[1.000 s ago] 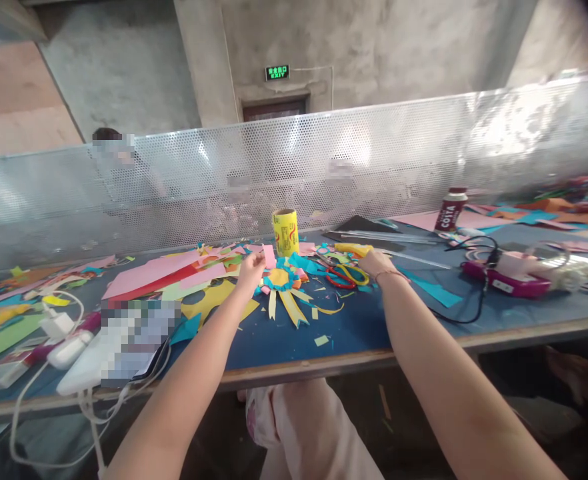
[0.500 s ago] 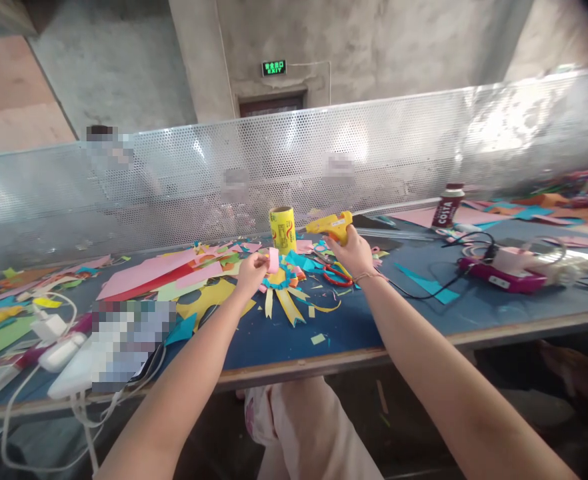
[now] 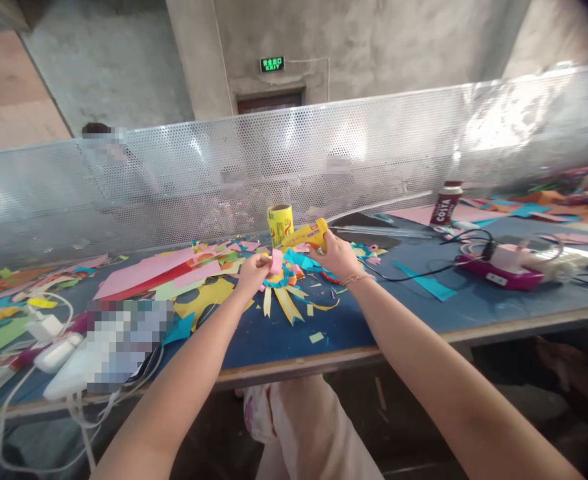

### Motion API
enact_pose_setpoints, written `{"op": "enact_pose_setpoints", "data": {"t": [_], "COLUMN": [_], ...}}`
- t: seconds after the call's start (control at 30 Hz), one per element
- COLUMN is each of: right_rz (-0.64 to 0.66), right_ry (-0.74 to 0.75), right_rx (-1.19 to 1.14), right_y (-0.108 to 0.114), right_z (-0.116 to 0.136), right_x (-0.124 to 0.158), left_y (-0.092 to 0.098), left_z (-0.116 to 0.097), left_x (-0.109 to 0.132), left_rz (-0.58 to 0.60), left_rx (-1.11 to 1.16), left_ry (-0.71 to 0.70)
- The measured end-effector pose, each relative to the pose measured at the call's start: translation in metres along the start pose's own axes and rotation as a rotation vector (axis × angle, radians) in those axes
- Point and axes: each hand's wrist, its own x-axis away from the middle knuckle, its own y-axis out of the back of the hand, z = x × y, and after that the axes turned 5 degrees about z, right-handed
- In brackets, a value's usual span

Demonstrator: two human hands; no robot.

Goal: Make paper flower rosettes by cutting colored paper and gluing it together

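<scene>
Paper strip [image 3: 276, 262], pink and curled, stuck up from the narrow pinch of the left hand [image 3: 255, 272]. From where I stood, the right hand [image 3: 337, 255] was wrapped round a yellow glue gun [image 3: 308, 235], nozzle aimed across toward the left hand's fingertips; whether it met the strip I couldn't tell. Just below and between the hands lay a rosette [image 3: 288, 305] with pale yellow tails. To my mind, doing this well called for pinching the strip by its far edge, so that hot glue stayed off the skin, and a thin, even bead with a light trigger. The black cord [image 3: 404, 276] trailed away to the right of the right hand, and slack there seemed wise. Beyond the hands stood a yellow roll [image 3: 281, 225], near enough to the gun's body to be worth steering clear of.
</scene>
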Motion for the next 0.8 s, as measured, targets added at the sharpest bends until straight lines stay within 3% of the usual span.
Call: {"op": "enact_pose_setpoints", "data": {"t": [0.8], "right_rz": [0.075], "right_ry": [0.039], "right_rx": [0.078], "right_y": [-0.003], "right_z": [-0.0042], "right_x": [-0.002], "left_y": [0.002], "left_z": [0.0026], "left_x": [-0.0046], "left_rz": [-0.023], "left_rx": [0.135], "left_ry": [-0.078]}}
